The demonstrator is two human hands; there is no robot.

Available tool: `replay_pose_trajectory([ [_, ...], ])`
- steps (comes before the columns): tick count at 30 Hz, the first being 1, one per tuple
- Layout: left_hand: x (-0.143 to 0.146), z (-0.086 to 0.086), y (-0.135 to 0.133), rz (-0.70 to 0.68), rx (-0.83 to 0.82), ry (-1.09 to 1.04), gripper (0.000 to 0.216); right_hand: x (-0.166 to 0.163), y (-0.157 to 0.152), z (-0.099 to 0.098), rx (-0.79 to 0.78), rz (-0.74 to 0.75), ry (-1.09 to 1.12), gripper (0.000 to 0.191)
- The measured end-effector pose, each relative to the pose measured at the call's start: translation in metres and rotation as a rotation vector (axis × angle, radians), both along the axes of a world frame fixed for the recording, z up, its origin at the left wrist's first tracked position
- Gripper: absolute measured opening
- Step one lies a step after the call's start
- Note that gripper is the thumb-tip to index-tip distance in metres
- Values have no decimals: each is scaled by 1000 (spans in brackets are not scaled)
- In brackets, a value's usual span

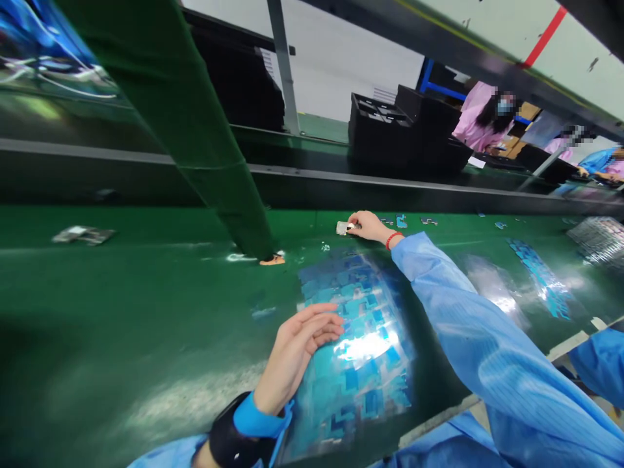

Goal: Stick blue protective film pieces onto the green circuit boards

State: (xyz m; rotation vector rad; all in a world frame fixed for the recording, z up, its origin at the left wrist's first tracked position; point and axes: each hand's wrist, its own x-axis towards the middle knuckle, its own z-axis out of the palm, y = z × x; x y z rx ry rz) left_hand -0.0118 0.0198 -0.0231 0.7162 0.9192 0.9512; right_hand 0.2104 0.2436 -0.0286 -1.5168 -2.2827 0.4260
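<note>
My right hand (pixel 368 225), with a red cord at the wrist, reaches to the far side of the green work surface (pixel 205 331). Its fingers close on a small silvery-white flat part (pixel 342 228), whose exact kind I cannot make out. My left hand (pixel 305 341) hovers over or rests lightly on a clear plastic sheet (pixel 361 338) covered with several blue film pieces. Its fingers are stretched out and slightly curved, with nothing in them. A blue band (pixel 258 419) and a dark cuff circle the left wrist.
A green-wrapped post (pixel 214 149) slants down to the surface on the left. Beyond it lie flat metallic parts (pixel 84 234). Small blue pieces (pixel 400 221) and a second blue strip sheet (pixel 541 276) lie right. Black bins (pixel 404 130) stand behind a rail; people work farther back.
</note>
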Motion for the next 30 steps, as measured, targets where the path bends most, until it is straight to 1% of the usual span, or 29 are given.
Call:
replay_pose_trajectory([
  [2, 0, -3, 2, 42, 13, 11, 34, 1, -10, 9, 3, -5, 60, 17],
  [4, 0, -6, 3, 96, 38, 24, 37, -1, -30, 20, 6, 7, 142, 11],
  [6, 0, -8, 2, 150, 73, 24, 45, -8, -62, 31, -12, 50, 231, 8],
  [8, 1, -8, 1, 169, 100, 9, 55, -19, -101, 40, -77, 125, 310, 13],
  [10, 3, -8, 0, 104, 113, 21, 55, -30, -141, 43, -166, 216, 359, 15],
  [12, 4, -8, -1, -15, 121, 74, 46, -36, -174, 40, -236, 262, 392, 17],
  [14, 4, -8, -1, -91, 117, 114, 42, -32, -199, 33, -225, 203, 428, 19],
  [15, 4, -8, 0, -85, 108, 119, 43, -27, -208, 28, -187, 165, 425, 22],
  [17, 3, -7, 2, 1, 85, 107, 44, -14, -222, 16, -98, 127, 358, 37],
  [19, 2, -6, 5, 105, 67, 93, 43, -2, -232, 3, -51, 142, 254, 56],
  [20, 1, -6, 7, 141, 60, 86, 42, 3, -236, -3, -41, 147, 217, 62],
  [21, 1, -5, 8, 160, 56, 79, 41, 5, -239, -9, -37, 142, 201, 63],
  [23, 0, -5, 9, 173, 49, 85, 41, 6, -241, -18, -7, 115, 212, 53],
  [27, 0, -3, 9, 182, 46, 125, 36, 1, -235, -24, 94, 61, 293, 19],
  [28, 0, -3, 9, 187, 47, 137, 36, -1, -234, -24, 119, 52, 314, 15],
  [30, -1, -3, 7, 210, 63, 168, 41, -2, -234, -21, 171, 34, 350, 17],
])
